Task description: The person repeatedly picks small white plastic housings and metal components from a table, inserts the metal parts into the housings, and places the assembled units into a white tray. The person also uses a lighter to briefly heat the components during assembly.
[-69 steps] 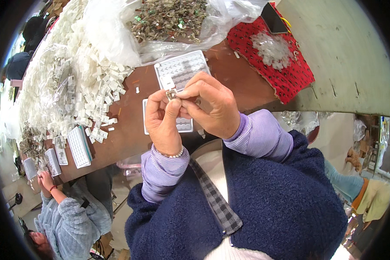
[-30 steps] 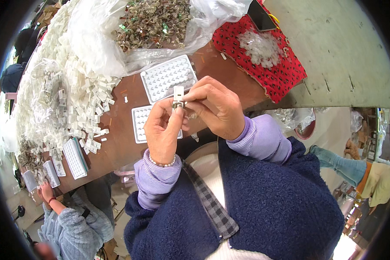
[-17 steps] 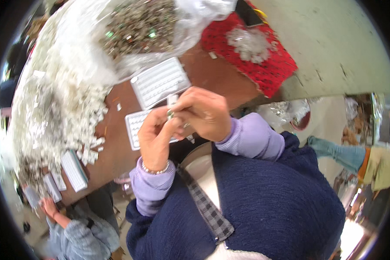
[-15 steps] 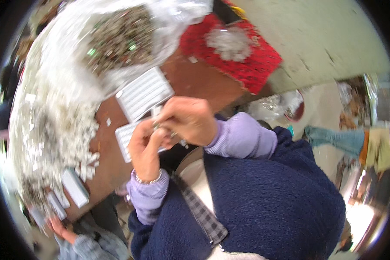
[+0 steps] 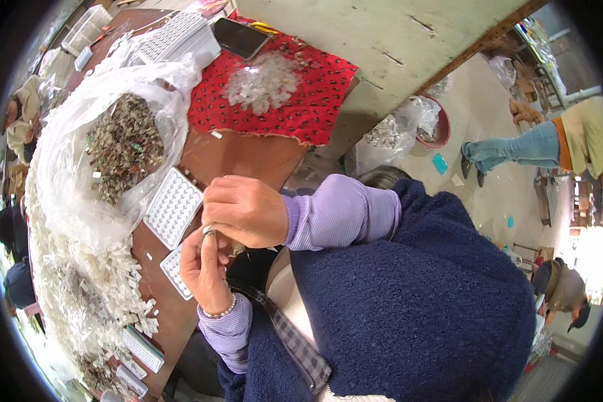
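My left hand [image 5: 206, 271] and my right hand [image 5: 248, 211] meet above the table's edge, fingertips pinched together. A small pale, ring-like bit [image 5: 208, 231] shows at the left fingertips; its kind is too small to make out, and the right fingertips are hidden behind the knuckles. Beyond my hands lies a white tray [image 5: 173, 208] with rows of small grey shapes. A second white tray [image 5: 176, 273] like it is partly covered by my left hand.
An open clear plastic bag [image 5: 60, 157] holds a heap of small brownish-grey pieces [image 5: 130, 144]. Many white strips [image 5: 94, 281] pile up at the left. A red spotted cloth [image 5: 308, 107] bears clear pieces [image 5: 261, 84] and a dark phone-like slab [image 5: 241, 38]. Several people are around.
The view has turned, shifting the table contents, and the blur is gone. My right fingers have closed in over the left fingertips; the white bit between them no longer shows. A co-worker's hand has left view.
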`<action>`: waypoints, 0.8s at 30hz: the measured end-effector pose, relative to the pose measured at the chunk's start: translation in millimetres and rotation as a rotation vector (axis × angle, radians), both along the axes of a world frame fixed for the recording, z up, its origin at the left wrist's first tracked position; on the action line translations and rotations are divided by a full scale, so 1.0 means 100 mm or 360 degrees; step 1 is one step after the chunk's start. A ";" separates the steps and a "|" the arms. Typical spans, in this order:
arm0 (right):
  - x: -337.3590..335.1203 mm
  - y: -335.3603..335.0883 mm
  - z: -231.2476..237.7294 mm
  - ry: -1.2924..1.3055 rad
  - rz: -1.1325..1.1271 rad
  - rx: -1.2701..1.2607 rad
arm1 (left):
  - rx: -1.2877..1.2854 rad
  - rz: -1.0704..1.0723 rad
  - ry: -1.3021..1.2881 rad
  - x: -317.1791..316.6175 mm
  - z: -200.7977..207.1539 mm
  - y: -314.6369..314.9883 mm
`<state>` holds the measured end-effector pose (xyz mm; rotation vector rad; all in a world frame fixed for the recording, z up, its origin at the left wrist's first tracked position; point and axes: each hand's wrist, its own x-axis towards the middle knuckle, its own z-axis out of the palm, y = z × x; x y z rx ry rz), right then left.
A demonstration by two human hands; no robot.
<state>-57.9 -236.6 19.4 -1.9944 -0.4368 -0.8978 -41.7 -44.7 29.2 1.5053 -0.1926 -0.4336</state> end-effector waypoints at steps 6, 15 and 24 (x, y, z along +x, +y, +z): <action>-0.03 -0.02 0.03 0.0069 -0.0054 0.0148 | -0.0136 -0.0027 0.0184 -0.02 0.07 -0.01; 0.07 -0.06 0.09 -0.0102 0.0046 0.0086 | -0.0357 0.0126 0.0237 0.08 0.05 -0.27; 0.50 -0.67 0.18 0.0183 0.0123 -0.0478 | -0.0658 0.0208 0.0622 0.42 -0.01 -0.29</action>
